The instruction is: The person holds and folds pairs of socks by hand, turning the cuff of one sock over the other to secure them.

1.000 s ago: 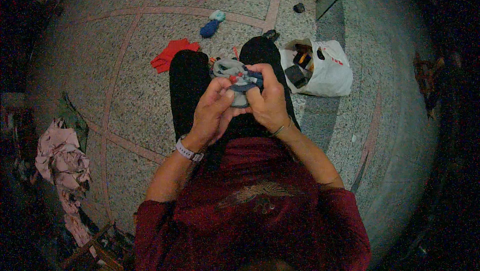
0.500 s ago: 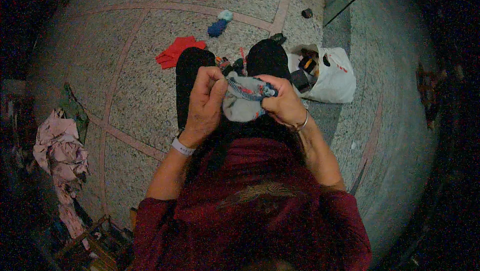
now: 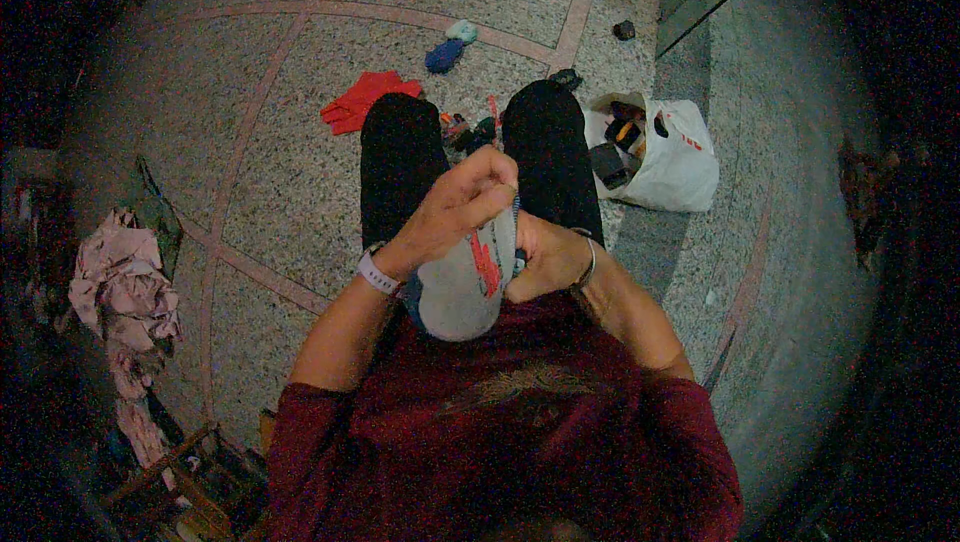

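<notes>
Above my lap I hold a grey sock (image 3: 455,297) with red and dark blue patches; its rounded end hangs toward me. My left hand (image 3: 465,207) is closed, pinching the sock's ribbed edge. On the other side my right hand (image 3: 548,260) is closed round the sock as well, its fingers partly hidden behind the fabric. Between my knees, on the floor, lie several small dark and coloured bundles (image 3: 470,132), too blurred to name.
A red cloth (image 3: 368,102) lies beyond my left knee, near a blue and pale green bundle (image 3: 445,54). To the right stands a white plastic bag (image 3: 685,157) with dark items in its mouth. Crumpled pink paper or cloth (image 3: 125,277) is at the left. A dark lump (image 3: 624,30) sits far right.
The sock has been drawn nearer my body and turned, so its rounded end now hangs down. My left hand has moved right, over the sock's edge; my right hand has come lower.
</notes>
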A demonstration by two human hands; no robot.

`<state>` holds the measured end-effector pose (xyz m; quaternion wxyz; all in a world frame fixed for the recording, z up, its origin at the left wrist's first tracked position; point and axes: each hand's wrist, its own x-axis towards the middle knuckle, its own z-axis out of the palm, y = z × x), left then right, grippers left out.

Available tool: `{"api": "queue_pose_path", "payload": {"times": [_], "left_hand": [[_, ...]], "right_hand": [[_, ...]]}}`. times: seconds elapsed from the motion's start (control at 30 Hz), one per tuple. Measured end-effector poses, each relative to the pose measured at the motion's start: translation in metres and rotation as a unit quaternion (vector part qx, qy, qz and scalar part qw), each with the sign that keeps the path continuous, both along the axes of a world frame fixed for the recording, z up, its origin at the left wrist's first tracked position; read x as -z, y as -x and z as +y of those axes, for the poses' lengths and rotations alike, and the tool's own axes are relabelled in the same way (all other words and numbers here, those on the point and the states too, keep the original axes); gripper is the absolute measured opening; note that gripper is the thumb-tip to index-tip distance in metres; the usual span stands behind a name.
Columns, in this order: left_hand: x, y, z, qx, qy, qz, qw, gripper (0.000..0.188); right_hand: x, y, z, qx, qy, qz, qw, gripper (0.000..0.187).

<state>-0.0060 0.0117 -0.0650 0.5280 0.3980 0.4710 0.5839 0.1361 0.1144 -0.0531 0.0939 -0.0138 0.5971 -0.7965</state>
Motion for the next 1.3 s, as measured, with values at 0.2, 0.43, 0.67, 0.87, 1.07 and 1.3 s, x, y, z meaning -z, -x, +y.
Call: {"api": "queue_pose_path", "payload": {"times": [0.2,0.43,0.67,0.87,1.07,1.3], "left_hand": [[0.01,0.006,-0.001,-0.057,0.042,0.05,0.996,0.017],[-0.007,0.0,-0.041,-0.176,-0.006,-0.074,0.982,0.029],[-0.002,-0.026,-0.049,-0.305,0.041,0.2,0.93,0.029],[0.023,-0.039,-0.052,-0.393,0.077,0.197,0.895,0.026],[0.028,-0.021,-0.059,-0.393,0.133,0.211,0.885,0.028],[0.042,0.029,-0.081,-0.274,0.21,0.133,0.929,0.029]], "right_hand": [[-0.003,0.003,0.008,0.027,-0.076,-0.083,0.993,0.04],[0.009,-0.003,0.011,0.21,-0.108,-0.025,0.971,0.042],[0.014,-0.01,0.006,0.237,-0.226,-0.011,0.945,0.04],[0.016,-0.019,-0.006,0.252,-0.193,-0.072,0.946,0.031],[0.053,0.008,-0.006,0.224,-0.148,-0.084,0.96,0.029],[0.076,0.067,-0.003,0.084,-0.2,-0.116,0.969,0.028]]}}
